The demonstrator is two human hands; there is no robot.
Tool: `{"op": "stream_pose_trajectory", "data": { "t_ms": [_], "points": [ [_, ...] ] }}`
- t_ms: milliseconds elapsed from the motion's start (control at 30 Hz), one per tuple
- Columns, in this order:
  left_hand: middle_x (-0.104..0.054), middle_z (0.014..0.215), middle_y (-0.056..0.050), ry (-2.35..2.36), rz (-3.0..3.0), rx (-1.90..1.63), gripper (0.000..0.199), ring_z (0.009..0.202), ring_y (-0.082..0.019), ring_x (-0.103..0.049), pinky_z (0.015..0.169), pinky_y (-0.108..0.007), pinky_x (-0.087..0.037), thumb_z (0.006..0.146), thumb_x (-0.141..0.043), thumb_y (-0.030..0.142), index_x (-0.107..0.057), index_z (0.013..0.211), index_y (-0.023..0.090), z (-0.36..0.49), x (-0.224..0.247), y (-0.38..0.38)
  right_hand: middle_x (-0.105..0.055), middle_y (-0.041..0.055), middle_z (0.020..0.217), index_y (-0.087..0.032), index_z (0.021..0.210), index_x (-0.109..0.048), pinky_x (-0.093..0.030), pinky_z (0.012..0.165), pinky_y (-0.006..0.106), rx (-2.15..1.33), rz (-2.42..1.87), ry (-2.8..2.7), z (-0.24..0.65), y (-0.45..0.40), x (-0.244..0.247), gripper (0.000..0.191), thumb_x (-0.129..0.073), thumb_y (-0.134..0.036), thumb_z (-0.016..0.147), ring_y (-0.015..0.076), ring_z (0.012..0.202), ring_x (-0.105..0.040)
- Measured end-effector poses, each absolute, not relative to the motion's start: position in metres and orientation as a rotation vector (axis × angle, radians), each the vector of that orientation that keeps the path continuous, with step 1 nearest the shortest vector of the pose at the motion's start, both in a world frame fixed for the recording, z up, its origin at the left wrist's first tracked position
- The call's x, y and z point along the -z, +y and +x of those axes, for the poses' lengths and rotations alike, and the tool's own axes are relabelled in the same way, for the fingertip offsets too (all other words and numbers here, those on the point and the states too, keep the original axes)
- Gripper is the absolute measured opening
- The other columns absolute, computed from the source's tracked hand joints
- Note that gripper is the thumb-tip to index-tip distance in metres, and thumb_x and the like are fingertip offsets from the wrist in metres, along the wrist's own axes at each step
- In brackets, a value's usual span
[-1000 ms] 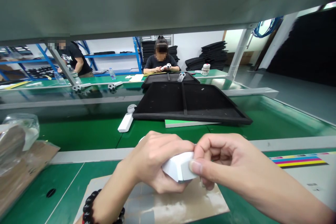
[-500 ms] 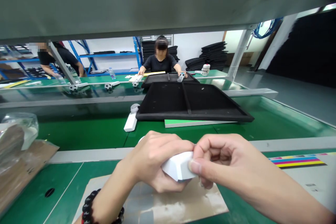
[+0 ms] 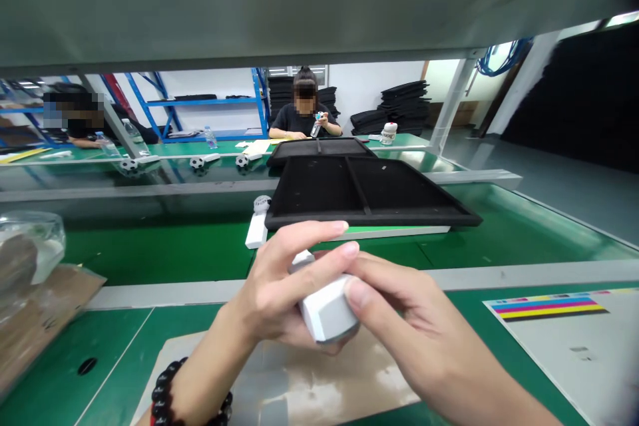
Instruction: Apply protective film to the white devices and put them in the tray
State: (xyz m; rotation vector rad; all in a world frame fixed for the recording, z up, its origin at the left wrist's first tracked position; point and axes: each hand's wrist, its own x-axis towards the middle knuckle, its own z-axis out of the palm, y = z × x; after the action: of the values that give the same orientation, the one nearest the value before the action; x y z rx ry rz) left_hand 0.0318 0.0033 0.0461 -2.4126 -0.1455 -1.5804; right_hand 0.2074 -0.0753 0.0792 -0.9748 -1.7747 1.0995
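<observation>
Both hands are on a white faceted object (image 3: 327, 311), its blunt end facing me; its kind I cannot make out. My left hand (image 3: 279, 286) wraps round it from the left, with the index finger lifted off. On its right side my right hand (image 3: 399, 313) presses with thumb and fingers. Part of the object is hidden by my fingers. Beneath the hands lies a brown cardboard sheet (image 3: 344, 379) on the green bench (image 3: 124, 346). A similar-looking white piece with a round head (image 3: 257, 229) lies beyond, on the green belt.
Black framed panels (image 3: 319, 193) lie ahead across the belt. Plastic-wrapped cardboard (image 3: 54, 326) is at left; a printed sheet (image 3: 564, 333) at right. White pieces with football-patterned ends (image 3: 198, 162) stand farther back. Two co-workers sit opposite. A grey shelf (image 3: 319, 6) hangs overhead.
My right hand has moved left, closer over the white object, and my left index finger has lifted. The co-worker opposite has raised a small object in one hand; the one at left has bent lower.
</observation>
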Motion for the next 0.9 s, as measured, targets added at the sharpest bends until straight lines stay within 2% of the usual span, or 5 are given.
{"op": "stream_pose_trajectory", "data": {
  "t_ms": [267,400,500,600,900],
  "points": [
    [-0.059,0.129,-0.017,-0.278,-2.818,1.228,0.069,0.119,-0.027,-0.058,0.097,-0.038,-0.053,0.088,-0.058,0.057,-0.047,0.139,0.012,0.032,-0.042,0.010,-0.069,-0.0008,0.089,-0.021,0.096,-0.069,-0.046,0.062,0.021,-0.847,-1.274,-2.027,0.221,-0.062,-0.068,0.018,-0.071,-0.036,0.085,0.0152,0.076,-0.060],
    [-0.056,0.137,-0.007,-1.092,-2.963,0.839,0.053,0.126,-0.024,-0.054,0.108,-0.039,-0.047,0.091,-0.052,0.061,-0.057,0.131,0.027,0.008,-0.030,0.034,-0.068,0.0025,0.073,-0.018,0.088,-0.071,-0.051,0.052,0.024,-0.755,-1.434,-1.719,0.240,-0.035,-0.052,0.033,-0.063,-0.049,0.086,0.0173,0.060,-0.063],
    [-0.042,0.150,-0.006,-1.864,-2.602,0.620,0.043,0.136,-0.025,-0.046,0.111,-0.041,-0.043,0.099,-0.041,0.042,-0.049,0.139,0.028,-0.018,0.001,0.061,-0.071,0.0118,0.110,-0.016,0.116,-0.064,-0.060,0.068,0.031,-0.602,-1.408,-1.386,0.259,-0.017,-0.040,0.055,-0.070,-0.057,0.079,0.0239,0.081,-0.071],
    [-0.029,0.155,-0.021,-2.131,-2.480,0.506,0.057,0.135,-0.040,-0.044,0.102,-0.052,-0.047,0.092,-0.052,0.031,-0.040,0.146,0.019,-0.033,0.036,0.081,-0.034,0.0182,0.156,-0.020,0.149,-0.034,-0.055,0.095,0.040,-0.562,-1.381,-1.385,0.270,-0.008,-0.031,0.088,-0.070,-0.058,0.079,0.0310,0.125,-0.058],
    [-0.027,0.156,-0.015,-2.158,-2.452,0.477,0.059,0.132,-0.037,-0.049,0.110,-0.048,-0.040,0.094,-0.052,0.041,-0.033,0.149,0.029,-0.025,0.060,0.097,-0.072,0.0083,0.099,-0.020,0.098,-0.069,-0.054,0.080,0.037,-0.857,-1.451,-1.966,0.199,-0.039,0.010,0.026,-0.057,-0.042,0.090,0.0234,0.089,-0.068]
  ]
}}
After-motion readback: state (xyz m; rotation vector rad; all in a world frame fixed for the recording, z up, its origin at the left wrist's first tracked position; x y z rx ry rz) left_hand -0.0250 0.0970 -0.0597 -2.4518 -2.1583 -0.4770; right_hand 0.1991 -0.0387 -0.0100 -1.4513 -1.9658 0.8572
